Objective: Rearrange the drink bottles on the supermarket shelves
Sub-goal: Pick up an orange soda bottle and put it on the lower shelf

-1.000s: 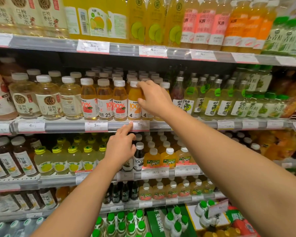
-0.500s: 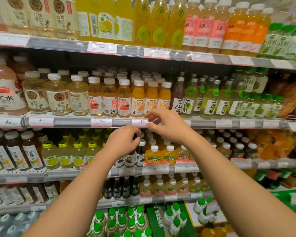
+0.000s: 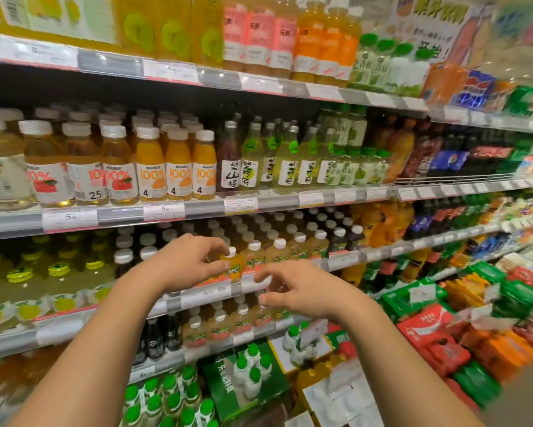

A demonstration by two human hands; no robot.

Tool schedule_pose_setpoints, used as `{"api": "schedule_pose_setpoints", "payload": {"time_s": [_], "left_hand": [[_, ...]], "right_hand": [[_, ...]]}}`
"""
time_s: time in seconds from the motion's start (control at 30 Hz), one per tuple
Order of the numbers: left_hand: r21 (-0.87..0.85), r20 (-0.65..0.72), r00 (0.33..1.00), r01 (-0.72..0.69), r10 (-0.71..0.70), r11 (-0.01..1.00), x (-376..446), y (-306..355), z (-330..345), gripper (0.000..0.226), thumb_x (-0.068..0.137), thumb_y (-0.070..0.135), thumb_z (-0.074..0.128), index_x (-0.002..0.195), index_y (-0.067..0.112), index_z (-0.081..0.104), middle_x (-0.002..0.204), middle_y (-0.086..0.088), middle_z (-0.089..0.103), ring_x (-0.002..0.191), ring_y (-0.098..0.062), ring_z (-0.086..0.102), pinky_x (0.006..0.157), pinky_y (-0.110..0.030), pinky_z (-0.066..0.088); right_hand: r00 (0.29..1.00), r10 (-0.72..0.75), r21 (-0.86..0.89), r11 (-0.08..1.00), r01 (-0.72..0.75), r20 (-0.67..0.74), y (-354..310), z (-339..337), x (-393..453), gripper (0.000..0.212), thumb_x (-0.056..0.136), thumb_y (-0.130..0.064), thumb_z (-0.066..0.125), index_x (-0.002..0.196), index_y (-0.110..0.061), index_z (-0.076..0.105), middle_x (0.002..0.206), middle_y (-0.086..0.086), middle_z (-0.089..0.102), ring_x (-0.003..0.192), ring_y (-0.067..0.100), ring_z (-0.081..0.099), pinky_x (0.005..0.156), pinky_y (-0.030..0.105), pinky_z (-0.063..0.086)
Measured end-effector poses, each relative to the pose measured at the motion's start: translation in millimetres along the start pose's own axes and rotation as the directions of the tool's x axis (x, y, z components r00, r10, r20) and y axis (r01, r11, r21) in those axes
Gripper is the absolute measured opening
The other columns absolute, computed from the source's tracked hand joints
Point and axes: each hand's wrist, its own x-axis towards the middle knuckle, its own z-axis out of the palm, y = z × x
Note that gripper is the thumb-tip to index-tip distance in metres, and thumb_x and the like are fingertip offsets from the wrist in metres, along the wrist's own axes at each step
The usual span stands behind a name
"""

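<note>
1. The task's things, small clear plastic bottles of orange juice with white caps and green-and-red labels point(image 3: 254, 257), are seen standing upright in a front row on the third shelf down point(image 3: 345, 261), right at its edge, with more ranks behind them.
2. The left hand point(image 3: 185, 261) is held just in front of the leftmost bottle of that row point(image 3: 232, 261); its grip is narrow, thumb and fingers curved toward the cap, but whether the bottle is already touched cannot be told.
3. The right hand point(image 3: 302, 292) is held lower, before the shelf's price strip, fingers loosely curled and nothing held.
4. Against a second ago, the right hand has been brought down from the white-capped orange "100%" bottles point(image 3: 177, 164) on the shelf above, and the view has swung rightward; the work is judged to have passed from that shelf to this row.
5. Around them: dark bottles with white caps point(image 3: 124, 263) stand just left of the row, pale yellow-green bottles point(image 3: 59, 278) farther left, and green-capped bottles point(image 3: 194, 392) below.
6. The neighbours are packed closely, so any bottle moved sideways could knock the next one over.
</note>
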Motion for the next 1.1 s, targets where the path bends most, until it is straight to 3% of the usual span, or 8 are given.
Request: {"api": "schedule_pose_setpoints", "payload": {"time_s": [0.27,0.5,0.73,0.9,1.1], "left_hand": [[-0.003,0.061,0.984,-0.166,0.166,0.986,57,109,20,0.035,0.099,0.050,0.057,0.132,0.038,0.060,0.109,0.018,0.069,0.092,0.006,0.063,0.082,-0.023,0.050],[0.013,0.123,0.960,-0.253,0.250,0.967,112,233,63,0.028,0.098,0.054,0.055,0.123,0.043,0.058,0.113,0.015,0.070,0.099,-0.001,0.065,0.089,-0.028,0.054],[-0.014,0.161,0.944,-0.291,0.290,0.957,156,354,110,0.027,0.100,0.051,0.054,0.126,0.045,0.057,0.107,0.024,0.065,0.095,0.010,0.061,0.081,-0.017,0.049],[-0.030,0.212,0.938,-0.275,0.275,0.961,183,411,140,0.035,0.100,0.052,0.054,0.133,0.040,0.058,0.122,0.018,0.066,0.105,0.003,0.063,0.093,-0.026,0.053],[-0.008,0.324,0.921,-0.228,0.218,0.974,227,443,167,0.043,0.099,0.056,0.053,0.140,0.040,0.054,0.129,0.016,0.064,0.115,-0.005,0.062,0.102,-0.033,0.051]], "right_hand": [[0.985,0.157,0.052,0.987,-0.153,-0.073,86,-24,-86,0.051,0.097,-0.052,0.062,0.142,-0.030,0.055,0.121,-0.002,0.065,0.107,0.016,0.063,0.094,0.038,0.055],[0.965,0.215,0.157,0.969,-0.191,-0.152,189,-50,-178,0.048,0.098,-0.051,0.060,0.141,-0.031,0.056,0.115,-0.006,0.068,0.101,0.013,0.066,0.092,0.040,0.057],[0.932,0.258,0.223,0.953,-0.204,-0.252,301,-75,-274,0.045,0.099,-0.051,0.059,0.139,-0.031,0.056,0.113,-0.007,0.067,0.095,0.007,0.063,0.079,0.026,0.050],[0.904,0.332,0.274,0.926,-0.259,-0.268,364,-88,-327,0.043,0.101,-0.050,0.058,0.141,-0.034,0.054,0.117,-0.013,0.063,0.100,0.007,0.064,0.088,0.032,0.052],[0.870,0.393,0.346,0.894,-0.286,-0.296,422,-92,-359,0.041,0.102,-0.046,0.058,0.141,-0.035,0.053,0.110,-0.020,0.060,0.095,0.000,0.061,0.074,0.019,0.044]]}}
